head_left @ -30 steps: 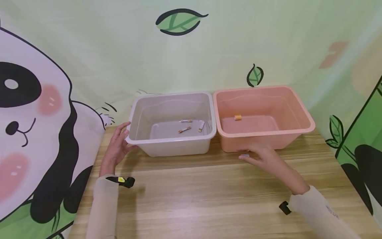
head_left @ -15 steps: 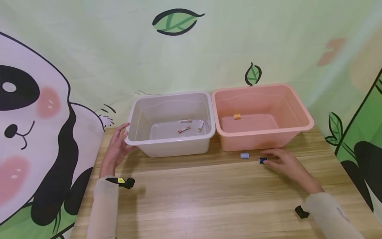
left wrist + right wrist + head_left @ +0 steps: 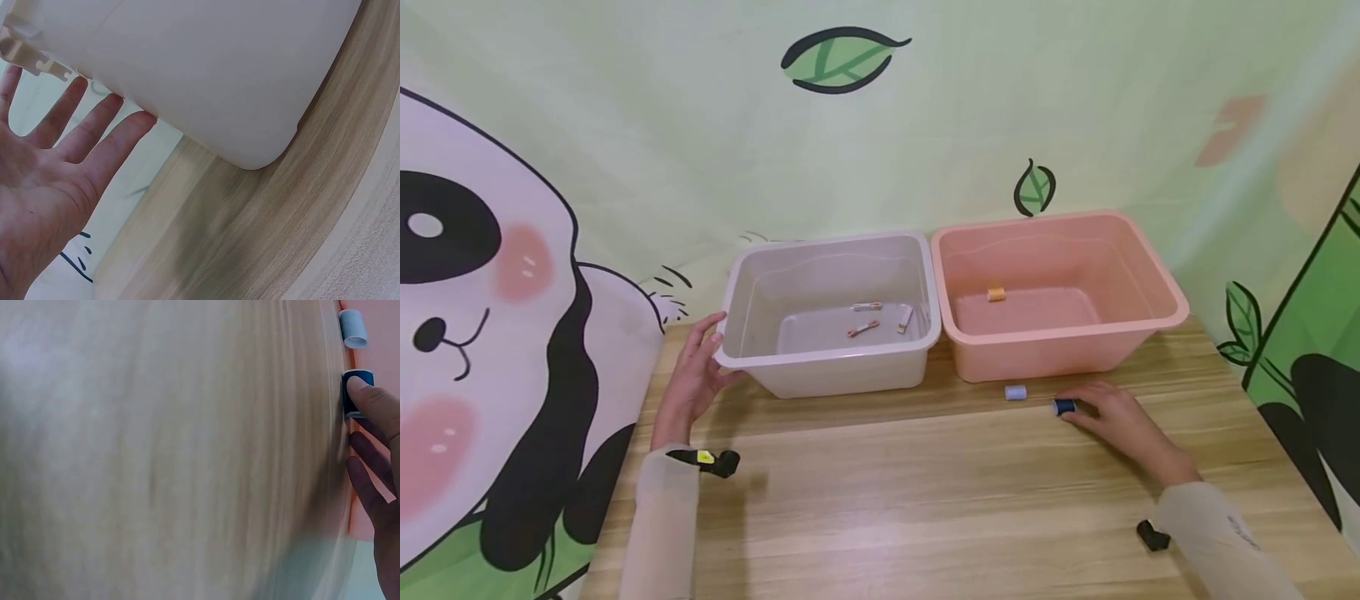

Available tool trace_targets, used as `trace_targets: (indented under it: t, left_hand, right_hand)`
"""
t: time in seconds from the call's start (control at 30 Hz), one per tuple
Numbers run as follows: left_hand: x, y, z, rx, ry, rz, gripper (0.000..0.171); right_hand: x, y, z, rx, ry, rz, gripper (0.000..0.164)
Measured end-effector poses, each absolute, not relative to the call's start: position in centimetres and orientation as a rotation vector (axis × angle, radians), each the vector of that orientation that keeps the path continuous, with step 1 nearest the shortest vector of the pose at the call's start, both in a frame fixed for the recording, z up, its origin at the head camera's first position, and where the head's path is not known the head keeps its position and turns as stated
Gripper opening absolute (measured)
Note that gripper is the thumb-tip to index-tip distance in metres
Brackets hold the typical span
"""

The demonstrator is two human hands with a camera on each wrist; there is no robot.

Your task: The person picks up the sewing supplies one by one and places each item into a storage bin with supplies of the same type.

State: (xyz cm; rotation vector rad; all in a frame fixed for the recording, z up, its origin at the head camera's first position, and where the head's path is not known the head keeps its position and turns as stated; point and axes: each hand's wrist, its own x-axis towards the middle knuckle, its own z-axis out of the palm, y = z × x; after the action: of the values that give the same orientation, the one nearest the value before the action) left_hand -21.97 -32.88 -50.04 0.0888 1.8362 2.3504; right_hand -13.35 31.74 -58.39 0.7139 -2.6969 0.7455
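Note:
My right hand [image 3: 1116,421] pinches a dark blue thread spool [image 3: 1063,407] on the table, in front of the pink bin [image 3: 1060,354]. In the right wrist view the thumb [image 3: 375,403] lies on the spool's side. A light blue thread spool [image 3: 1016,392] lies just left of it, apart from the hand. On the far left, my left hand [image 3: 691,375] touches the side of the white bin [image 3: 831,375]. Its fingers [image 3: 90,131] are spread and fairly straight in the left wrist view, with their tips against the bin.
Both bins stand side by side against the printed backdrop [image 3: 722,150]. Inside the white bin lie a few small items, including a small bundle with reddish ends [image 3: 863,328]. The pink bin holds a yellow thread spool [image 3: 996,294]. Wooden tabletop [image 3: 887,500] extends in front.
My right hand has moved right, from over the light blue spool to the dark blue one, uncovering the light blue spool. The left hand stays at the white bin.

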Motion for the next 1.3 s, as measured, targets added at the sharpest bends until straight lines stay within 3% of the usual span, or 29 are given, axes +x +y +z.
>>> trace_targets:
  t: [0.63,1.3]
  left_hand:
    - [-21.9,-32.7,-49.9,0.092,1.828,2.339,0.036]
    - [-21.8,-32.8,-49.8,0.061,1.855,2.332,0.035]
  right_hand:
    - [-13.2,31.5,-55.8,0.685,-2.747,0.750,0.024]
    - [-13.1,29.0,-49.2,0.984,-2.572,0.612,0.043]
